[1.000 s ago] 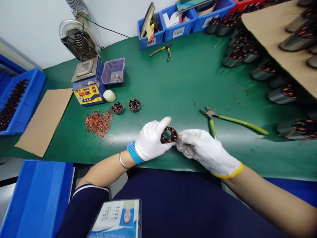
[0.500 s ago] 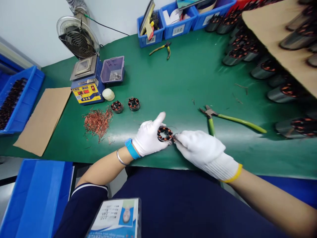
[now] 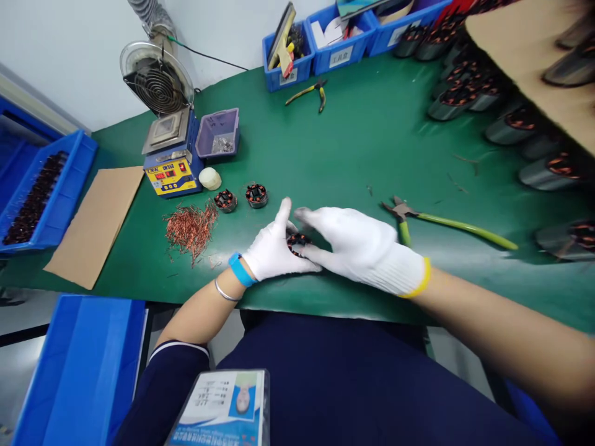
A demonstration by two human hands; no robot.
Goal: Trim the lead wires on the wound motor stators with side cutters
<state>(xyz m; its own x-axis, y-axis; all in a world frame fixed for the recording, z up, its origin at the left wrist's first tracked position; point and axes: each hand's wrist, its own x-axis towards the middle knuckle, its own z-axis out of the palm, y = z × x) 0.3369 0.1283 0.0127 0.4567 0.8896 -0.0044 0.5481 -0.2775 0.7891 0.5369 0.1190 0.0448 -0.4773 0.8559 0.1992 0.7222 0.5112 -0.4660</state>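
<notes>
- the landmark is the heap of copper wire bits (image 3: 190, 230), which lies on the green table (image 3: 353, 155).
- the wound ring (image 3: 297, 240) is to the right of the heap, between the two gloved hands, and partly covered by them.
- the left hand (image 3: 275, 249), in a white glove, is to the right of the heap; it holds the wound ring in its curve, with the thumb raised away from the fingers.
- the right hand (image 3: 360, 248), in a white glove with yellow edge, is farther right of the heap; its thumb and fingers are spread about the wound ring, and i cannot tell if they grip it.
- two other wound rings, a nearer one (image 3: 225, 201) and a farther one (image 3: 256, 195), stand to the right of the heap and a little beyond it.
- the green-handled cutters (image 3: 458, 229) lie well to the right of the heap, past the right hand, with handles apart.
- a white round block (image 3: 210, 178) and the blue and yellow machine (image 3: 174, 176) are just beyond the heap.
- a cardboard sheet (image 3: 97, 223) lies left of the heap.
</notes>
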